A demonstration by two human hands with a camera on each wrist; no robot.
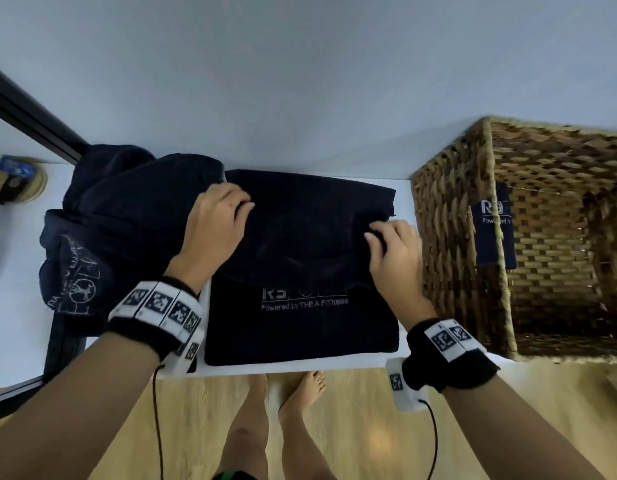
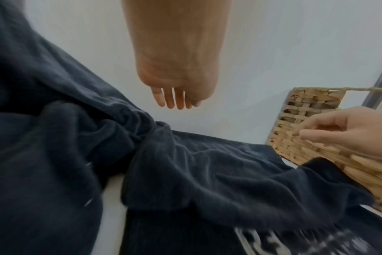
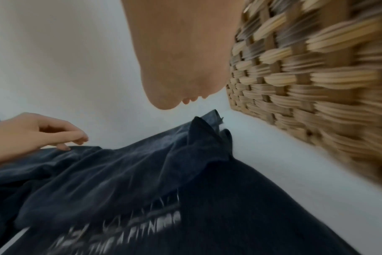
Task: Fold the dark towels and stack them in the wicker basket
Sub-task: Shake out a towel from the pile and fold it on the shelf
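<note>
A dark towel [image 1: 300,237] with a white logo lies half folded on the white table [image 1: 404,202], its upper flap rumpled over the lower layer. My left hand [image 1: 243,206] rests its fingertips on the flap's left end; in the left wrist view its fingers [image 2: 175,100] hang relaxed. My right hand [image 1: 379,237] hovers with loosely curled fingers just above the flap's raised right corner [image 3: 199,126] and holds nothing. A heap of dark towels [image 1: 120,216] lies to the left. The wicker basket [image 1: 456,237] stands to the right with a dark towel [image 1: 494,233] inside.
The wall runs close behind the table. A dark frame bar [image 1: 33,119] slants at the far left, above a small round dish [image 1: 16,181] holding a blue item. The table's front edge [image 1: 300,370] lies just above my bare feet on the wooden floor.
</note>
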